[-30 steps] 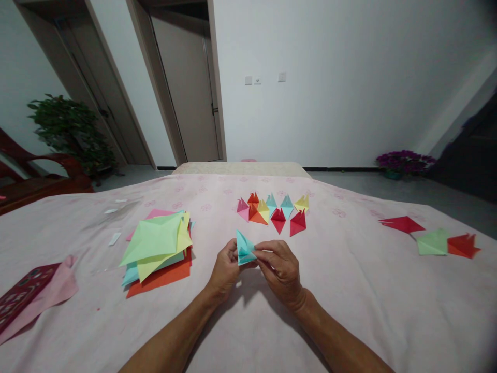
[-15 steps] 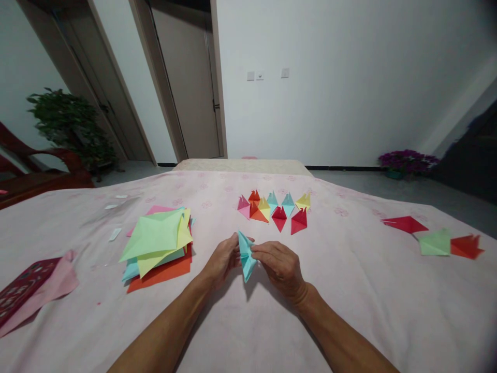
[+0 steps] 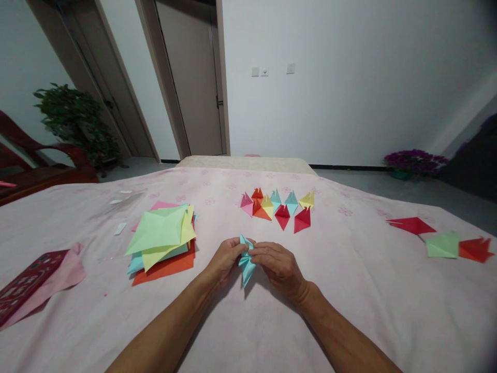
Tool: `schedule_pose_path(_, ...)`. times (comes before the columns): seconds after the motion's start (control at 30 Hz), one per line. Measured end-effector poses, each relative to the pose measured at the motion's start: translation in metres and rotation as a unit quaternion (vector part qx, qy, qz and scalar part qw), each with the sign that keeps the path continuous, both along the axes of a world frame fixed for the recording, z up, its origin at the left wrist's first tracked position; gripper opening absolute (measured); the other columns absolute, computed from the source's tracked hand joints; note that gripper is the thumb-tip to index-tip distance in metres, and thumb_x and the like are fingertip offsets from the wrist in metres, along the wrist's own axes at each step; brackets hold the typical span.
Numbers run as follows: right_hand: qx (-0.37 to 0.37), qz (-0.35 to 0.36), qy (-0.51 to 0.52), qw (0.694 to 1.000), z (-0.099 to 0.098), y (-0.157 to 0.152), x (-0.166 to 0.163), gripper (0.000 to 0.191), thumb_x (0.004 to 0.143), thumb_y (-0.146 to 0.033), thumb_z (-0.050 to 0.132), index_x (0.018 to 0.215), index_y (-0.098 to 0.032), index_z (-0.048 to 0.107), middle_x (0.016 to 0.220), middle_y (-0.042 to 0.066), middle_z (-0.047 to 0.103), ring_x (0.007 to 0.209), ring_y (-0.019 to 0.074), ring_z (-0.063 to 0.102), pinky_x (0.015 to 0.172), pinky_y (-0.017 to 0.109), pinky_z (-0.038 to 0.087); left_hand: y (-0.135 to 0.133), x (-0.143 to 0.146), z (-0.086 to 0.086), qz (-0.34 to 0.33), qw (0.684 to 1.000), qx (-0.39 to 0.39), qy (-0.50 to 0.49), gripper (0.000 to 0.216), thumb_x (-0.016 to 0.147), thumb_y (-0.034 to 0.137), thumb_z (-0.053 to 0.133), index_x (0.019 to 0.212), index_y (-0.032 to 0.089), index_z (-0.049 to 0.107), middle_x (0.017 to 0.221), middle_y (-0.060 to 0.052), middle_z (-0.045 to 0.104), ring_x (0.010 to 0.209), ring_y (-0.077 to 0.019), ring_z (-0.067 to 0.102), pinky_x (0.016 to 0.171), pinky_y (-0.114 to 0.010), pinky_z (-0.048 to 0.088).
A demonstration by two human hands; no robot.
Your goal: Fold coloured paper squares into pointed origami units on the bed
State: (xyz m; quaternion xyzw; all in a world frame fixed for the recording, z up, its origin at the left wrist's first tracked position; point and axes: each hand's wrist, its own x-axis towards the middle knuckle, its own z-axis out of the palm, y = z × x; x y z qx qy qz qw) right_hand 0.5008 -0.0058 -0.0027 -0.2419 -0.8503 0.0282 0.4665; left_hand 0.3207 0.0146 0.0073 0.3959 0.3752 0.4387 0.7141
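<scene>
A folded light-blue origami paper (image 3: 246, 269) is held between my two hands over the middle of the table, its pointed lower end tilted down toward me. My left hand (image 3: 227, 260) is closed on its left side, with the thumb on the folds. From the right, the fingers of my right hand (image 3: 280, 267) pinch its upper part and cover some of it. Beyond my hands stands a group of small folded paper cranes (image 3: 282, 216) in red, orange, pink, yellow and blue.
To the left lies a stack of coloured paper sheets (image 3: 155, 230), with a clear plastic sleeve (image 3: 111, 248) beside it. A dark red packet (image 3: 27, 280) rests on pink paper (image 3: 70, 269). Far right are red (image 3: 413, 225), green (image 3: 442, 245) and orange (image 3: 476, 249) folded papers on the pink tablecloth (image 3: 373, 311).
My left thumb has come over the front of the blue paper, which has turned slightly and looks narrower. The whole view has shifted a little.
</scene>
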Motion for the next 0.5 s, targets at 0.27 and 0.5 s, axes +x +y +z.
schedule_pose_path(0.27,0.003,-0.001,0.0,1.0,-0.002,0.0005,-0.0001,0.024,0.091,-0.009,0.052,0.101,-0.025,0.068,0.103,0.005,0.076,0.107,0.0185,0.068,0.091,0.038,0.056,-0.0021,0.0011,0.0029,0.004,0.998,-0.028,-0.059,0.038,0.063,0.037,0.086,0.083,0.008,0.072,0.071,-0.006,0.067,0.06,-0.0113,0.057,0.058,-0.022,0.041)
schedule_pose_path(0.5,-0.005,0.006,-0.019,1.0,-0.0074,0.0011,-0.0008,0.022,0.09,-0.008,0.053,0.094,-0.025,0.067,0.101,0.004,0.076,0.11,0.0196,0.067,0.092,0.038,0.055,-0.0026,0.0029,0.0003,0.019,0.998,-0.017,-0.064,0.037,0.067,0.041,0.081,0.083,0.009,0.072,0.072,-0.004,0.066,0.063,-0.012,0.057,0.062,-0.024,0.044)
